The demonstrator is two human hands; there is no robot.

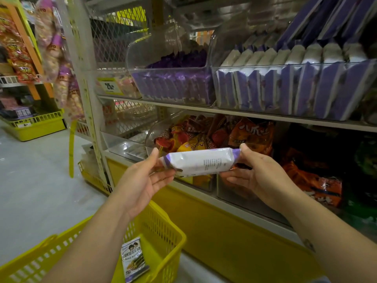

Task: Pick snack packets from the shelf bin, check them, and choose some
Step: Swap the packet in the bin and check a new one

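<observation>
I hold a white snack packet with purple ends (201,161) lying level in front of the lower shelf, its printed back turned up. My left hand (145,179) pinches its left end between thumb and fingers. My right hand (255,172) holds the right end, thumb on top and fingers beneath. On the upper shelf, a clear bin (295,88) holds a row of like white-and-purple packets standing on edge.
A second clear bin (173,84) of purple packets sits left of the first. Orange and red snack bags (253,135) fill the lower-shelf bins. A yellow basket (167,231) below my left arm holds one small packet (133,259). White floor lies to the left.
</observation>
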